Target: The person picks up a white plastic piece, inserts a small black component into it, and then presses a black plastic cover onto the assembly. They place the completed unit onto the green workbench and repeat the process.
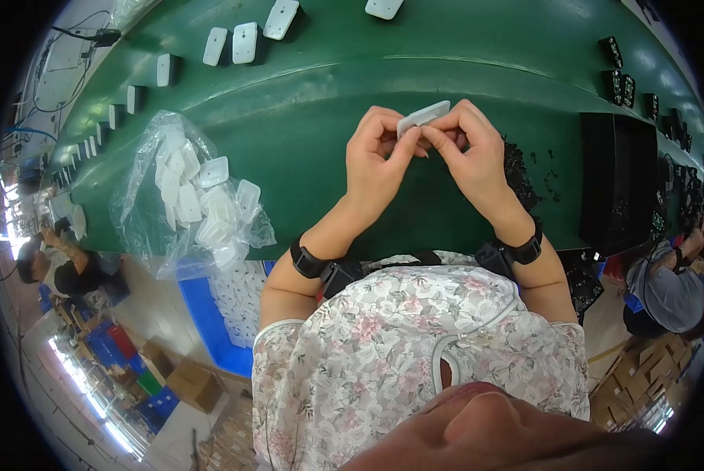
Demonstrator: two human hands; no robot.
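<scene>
Both my hands meet over the green conveyor belt (305, 133) and hold one small white plastic part (423, 116) between them. My left hand (375, 161) pinches its left end with thumb and fingers. My right hand (470, 153) grips its right end, fingers curled around it. A black band sits on each wrist. A heap of small black pieces (521, 169) lies on the belt just right of my right hand.
A clear plastic bag of white parts (191, 196) lies at the belt's left edge above a blue bin (211, 322). White parts (244, 41) ride the belt further off. A black tray (619, 180) stands right. Other people sit at both sides.
</scene>
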